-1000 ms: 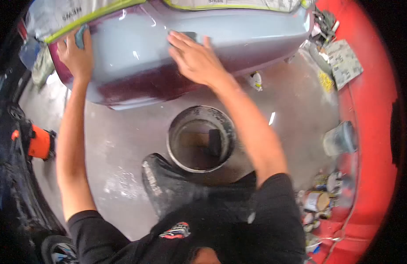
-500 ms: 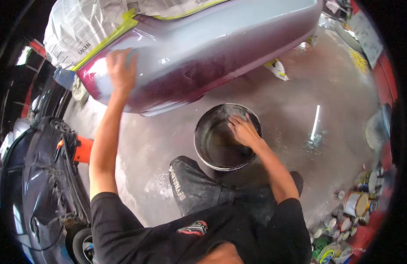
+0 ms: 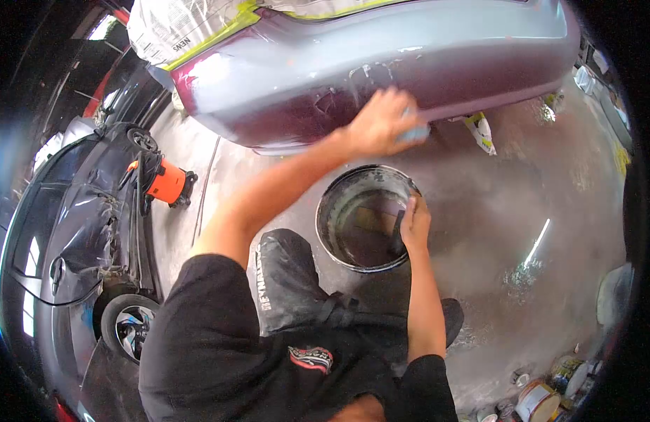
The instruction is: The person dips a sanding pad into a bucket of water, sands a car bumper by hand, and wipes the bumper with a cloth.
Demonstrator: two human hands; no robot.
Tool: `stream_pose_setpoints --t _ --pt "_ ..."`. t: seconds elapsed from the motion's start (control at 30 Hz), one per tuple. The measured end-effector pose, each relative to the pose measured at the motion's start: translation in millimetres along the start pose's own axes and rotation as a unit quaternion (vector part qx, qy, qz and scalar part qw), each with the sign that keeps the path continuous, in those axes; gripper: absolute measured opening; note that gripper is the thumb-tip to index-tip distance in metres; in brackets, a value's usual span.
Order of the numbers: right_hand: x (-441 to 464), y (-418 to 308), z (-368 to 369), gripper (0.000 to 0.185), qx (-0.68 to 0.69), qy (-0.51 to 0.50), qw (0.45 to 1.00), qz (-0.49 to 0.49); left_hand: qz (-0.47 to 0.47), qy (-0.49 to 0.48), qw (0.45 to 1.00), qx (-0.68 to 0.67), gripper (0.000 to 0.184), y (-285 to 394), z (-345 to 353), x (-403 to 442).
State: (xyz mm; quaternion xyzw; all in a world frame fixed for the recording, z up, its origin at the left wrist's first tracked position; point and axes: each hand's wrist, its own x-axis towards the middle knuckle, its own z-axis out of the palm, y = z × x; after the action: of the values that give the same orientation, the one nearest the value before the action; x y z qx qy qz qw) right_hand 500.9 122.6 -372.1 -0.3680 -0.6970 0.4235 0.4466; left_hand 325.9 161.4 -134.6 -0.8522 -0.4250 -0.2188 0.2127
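Observation:
My left hand (image 3: 384, 125), smeared by motion, is closed around a light-blue pad (image 3: 413, 132), much of it hidden by the fingers. It hangs between the bumper and the bucket. Behind it, the purple car bumper (image 3: 304, 112) has pale grey patches and wet splashes on its face. My right hand (image 3: 415, 224) is at the right rim of a round bucket (image 3: 321, 221), gripping a dark flat piece (image 3: 397, 232) that points down inside. Murky liquid fills the bucket's bottom, with a yellowish rectangular shape (image 3: 370, 219) in it.
Newspaper masking (image 3: 177, 32) and yellow-green tape (image 3: 216, 39) cover the upper car. A damaged dark car (image 3: 79, 232) and an orange vacuum cleaner (image 3: 166, 183) stand to the left. Paint cans (image 3: 538, 401) crowd the lower right. The concrete floor (image 3: 472, 274) is wet in places.
My left hand has moved from the bumper's left end rightward and toward the bucket. My right hand has come up to the bucket's right rim, now with a dark piece showing. The view has shifted.

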Motion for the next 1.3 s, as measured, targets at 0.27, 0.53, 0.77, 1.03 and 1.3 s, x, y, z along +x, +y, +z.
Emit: stream_pose_setpoints --t 0.27,0.53,0.77,1.03,1.3 --pt "1 -7 -6 0.035 0.027 0.012 0.998 0.056 -0.358 -0.388 0.814 -0.242 0.031 76 142 -259" --pt "-2 -18 -7 0.03 -0.008 -0.018 0.999 0.029 -0.349 -0.542 0.736 -0.207 0.043 120 227 -287" --pt "-2 -19 -10 0.035 -0.023 -0.017 1.0 0.011 -0.323 -0.516 0.767 -0.204 0.054 117 217 -302" --pt "-4 -26 -5 0.041 -0.099 -0.037 0.994 0.012 -0.172 -0.279 0.91 -0.252 0.052 2 -36 -178" --pt "-7 -29 1 0.041 -0.127 -0.044 0.991 -0.013 -0.198 0.137 0.932 0.27 0.054 -101 -209 -129"
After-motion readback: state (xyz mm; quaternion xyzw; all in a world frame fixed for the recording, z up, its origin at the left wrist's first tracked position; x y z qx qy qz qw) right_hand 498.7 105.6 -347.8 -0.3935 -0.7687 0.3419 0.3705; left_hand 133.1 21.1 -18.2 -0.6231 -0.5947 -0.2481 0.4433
